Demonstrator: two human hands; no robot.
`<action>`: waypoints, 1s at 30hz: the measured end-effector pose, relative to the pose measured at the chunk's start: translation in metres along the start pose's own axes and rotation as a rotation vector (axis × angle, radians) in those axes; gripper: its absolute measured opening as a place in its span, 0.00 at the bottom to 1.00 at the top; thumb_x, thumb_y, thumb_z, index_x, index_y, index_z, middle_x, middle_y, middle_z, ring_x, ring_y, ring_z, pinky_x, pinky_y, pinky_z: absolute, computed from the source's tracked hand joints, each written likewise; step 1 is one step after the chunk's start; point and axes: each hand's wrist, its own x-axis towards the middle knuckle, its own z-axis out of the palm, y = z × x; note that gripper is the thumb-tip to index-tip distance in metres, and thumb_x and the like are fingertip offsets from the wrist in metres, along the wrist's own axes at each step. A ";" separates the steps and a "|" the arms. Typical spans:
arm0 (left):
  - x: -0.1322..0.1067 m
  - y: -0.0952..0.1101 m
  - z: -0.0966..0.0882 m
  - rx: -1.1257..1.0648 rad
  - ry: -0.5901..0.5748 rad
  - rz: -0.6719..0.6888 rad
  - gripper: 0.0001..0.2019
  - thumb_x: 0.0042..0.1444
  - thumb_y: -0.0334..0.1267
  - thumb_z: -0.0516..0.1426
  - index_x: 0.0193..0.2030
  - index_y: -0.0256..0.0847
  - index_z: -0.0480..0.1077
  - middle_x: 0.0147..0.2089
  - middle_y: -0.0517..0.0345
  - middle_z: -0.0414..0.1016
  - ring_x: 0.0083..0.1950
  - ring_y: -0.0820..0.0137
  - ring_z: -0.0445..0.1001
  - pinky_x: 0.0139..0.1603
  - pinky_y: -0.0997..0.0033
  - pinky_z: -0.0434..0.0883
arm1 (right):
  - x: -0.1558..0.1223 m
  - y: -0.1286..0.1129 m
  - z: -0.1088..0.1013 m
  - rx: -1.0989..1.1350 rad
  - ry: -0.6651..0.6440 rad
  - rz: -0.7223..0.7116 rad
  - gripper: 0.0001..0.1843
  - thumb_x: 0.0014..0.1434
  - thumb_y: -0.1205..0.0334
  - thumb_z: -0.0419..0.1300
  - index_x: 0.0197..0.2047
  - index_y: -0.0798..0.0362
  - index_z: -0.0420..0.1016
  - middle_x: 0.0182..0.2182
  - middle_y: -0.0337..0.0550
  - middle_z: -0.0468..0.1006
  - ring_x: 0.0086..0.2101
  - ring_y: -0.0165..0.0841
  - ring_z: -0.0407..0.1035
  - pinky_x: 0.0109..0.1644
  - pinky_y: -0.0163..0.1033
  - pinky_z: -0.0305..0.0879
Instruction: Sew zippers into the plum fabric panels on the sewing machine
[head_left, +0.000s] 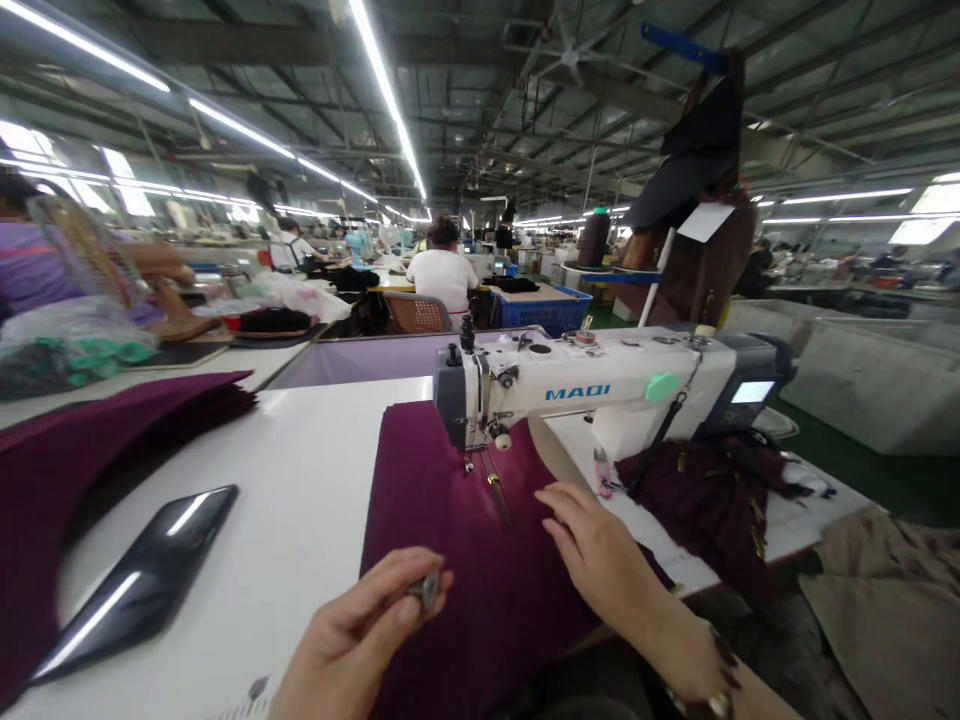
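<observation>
A dark purple fabric panel (pixel 465 580) lies on the white table under the needle end of a white sewing machine (pixel 555 390). My left hand (pixel 367 620), over the panel's near left part, pinches a small round metal piece (pixel 426 590) between thumb and fingers; its exact kind is not clear. To the right, my right hand (pixel 600 550) is at the panel's right side, fingers stretched forward and apart, with nothing visible in them. Between the hands and the needle, a narrow slit with a small gold-coloured metal piece (pixel 493 480) shows on the panel.
A black phone (pixel 142 575) lies at left beside stacked purple fabric (pixel 127 430). Pink-handled thread snips (pixel 602 472) and a bundled maroon garment (pixel 697 500) are right of the machine. Ahead, a person in white (pixel 442 270) sits near a blue crate (pixel 544 310).
</observation>
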 end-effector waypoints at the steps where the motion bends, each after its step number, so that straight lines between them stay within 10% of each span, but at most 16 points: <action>1: 0.008 0.002 0.009 0.197 -0.048 0.135 0.11 0.41 0.39 0.65 0.34 0.40 0.77 0.44 0.52 0.75 0.46 0.57 0.72 0.47 0.67 0.69 | -0.002 -0.013 0.002 0.266 -0.059 0.035 0.17 0.59 0.66 0.50 0.51 0.54 0.66 0.46 0.51 0.68 0.41 0.37 0.67 0.48 0.47 0.64; 7: 0.018 0.001 0.030 0.633 0.008 0.495 0.18 0.46 0.31 0.59 0.45 0.49 0.74 0.44 0.57 0.76 0.44 0.62 0.74 0.48 0.69 0.68 | 0.000 -0.061 0.025 1.356 -0.374 0.316 0.25 0.53 0.51 0.60 0.49 0.58 0.68 0.41 0.48 0.71 0.38 0.31 0.69 0.45 0.38 0.68; 26: 0.017 -0.012 0.021 0.020 0.048 0.166 0.26 0.46 0.35 0.63 0.54 0.42 0.64 0.46 0.54 0.75 0.48 0.68 0.73 0.48 0.75 0.69 | 0.007 -0.038 0.032 1.623 -0.441 0.522 0.17 0.46 0.63 0.66 0.38 0.62 0.70 0.32 0.46 0.74 0.30 0.29 0.70 0.36 0.33 0.68; 30: 0.021 -0.012 0.018 -0.312 -0.025 0.008 0.23 0.48 0.35 0.63 0.51 0.37 0.65 0.47 0.49 0.74 0.47 0.65 0.73 0.49 0.71 0.69 | 0.018 -0.017 0.018 1.298 -0.364 0.394 0.16 0.51 0.60 0.60 0.42 0.59 0.68 0.33 0.45 0.73 0.30 0.29 0.69 0.34 0.34 0.67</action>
